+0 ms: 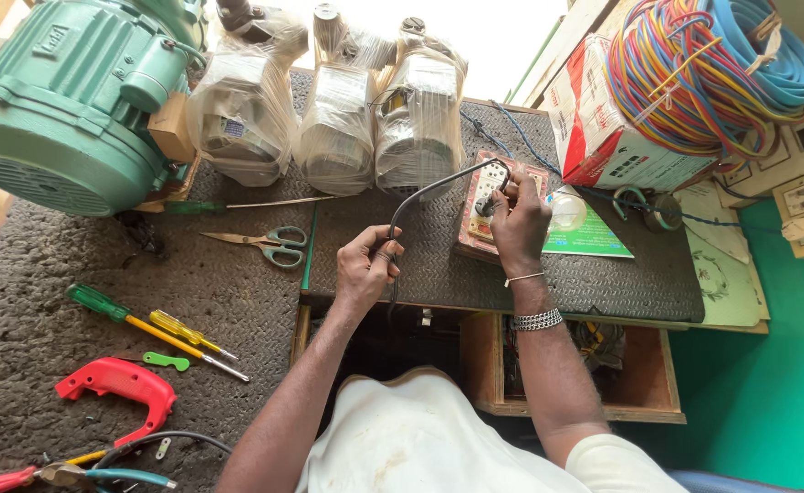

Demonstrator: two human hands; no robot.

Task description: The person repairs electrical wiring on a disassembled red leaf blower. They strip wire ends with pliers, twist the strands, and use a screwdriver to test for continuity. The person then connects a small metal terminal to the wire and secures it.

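My left hand (365,265) grips a black cable (429,190) that arcs up and over to my right hand (519,219). My right hand pinches the cable's far end against a red and white socket board (471,233) lying on the dark textured mat (603,274). A bracelet and a metal watch band sit on my right wrist. The cable's lower part drops behind the bench edge, out of sight.
A large green motor (64,100) stands far left, with three plastic-wrapped pumps (338,110) beside it. Scissors (270,243), screwdrivers (146,329) and a red handle (119,383) lie on the left. Coiled coloured wires (703,73) rest on a box at right. An open wooden drawer (639,383) sits below.
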